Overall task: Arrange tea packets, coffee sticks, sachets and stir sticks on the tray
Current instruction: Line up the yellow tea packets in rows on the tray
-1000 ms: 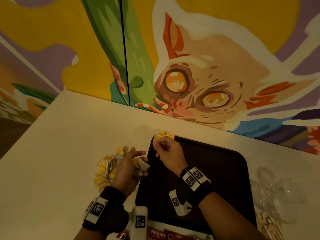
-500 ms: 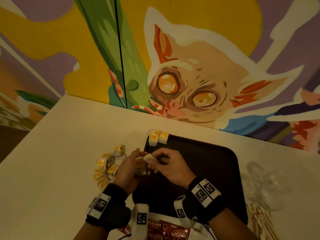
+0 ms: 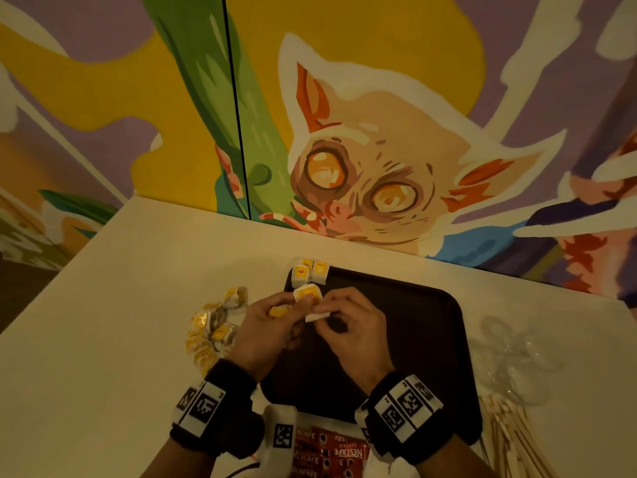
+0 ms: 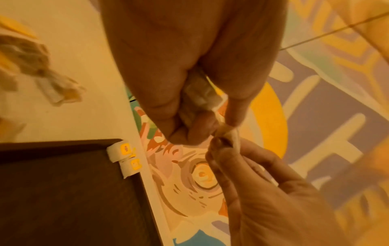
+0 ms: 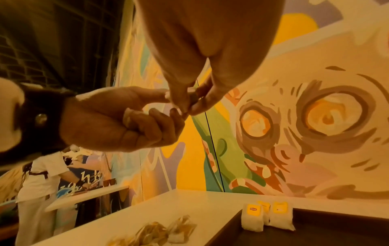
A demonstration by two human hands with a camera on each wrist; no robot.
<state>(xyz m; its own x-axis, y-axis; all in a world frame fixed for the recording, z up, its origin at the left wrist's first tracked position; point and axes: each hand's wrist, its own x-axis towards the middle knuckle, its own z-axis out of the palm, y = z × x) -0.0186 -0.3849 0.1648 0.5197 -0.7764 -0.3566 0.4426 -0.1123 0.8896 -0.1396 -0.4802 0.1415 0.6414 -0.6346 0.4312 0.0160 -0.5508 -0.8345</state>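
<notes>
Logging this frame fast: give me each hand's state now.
Left hand: fingers curled round tea packets.
Right hand: fingers pinching one white tea packet.

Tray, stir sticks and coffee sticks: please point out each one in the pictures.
tray (image 3: 413, 339), head view, bare dark floor.
stir sticks (image 3: 510, 439), head view, middle of the pale bundle.
coffee sticks (image 3: 331, 453), head view, red printed front.

head view steep down over tray (image 3: 431, 339), wrist views close along fingers, all share tray corner
</notes>
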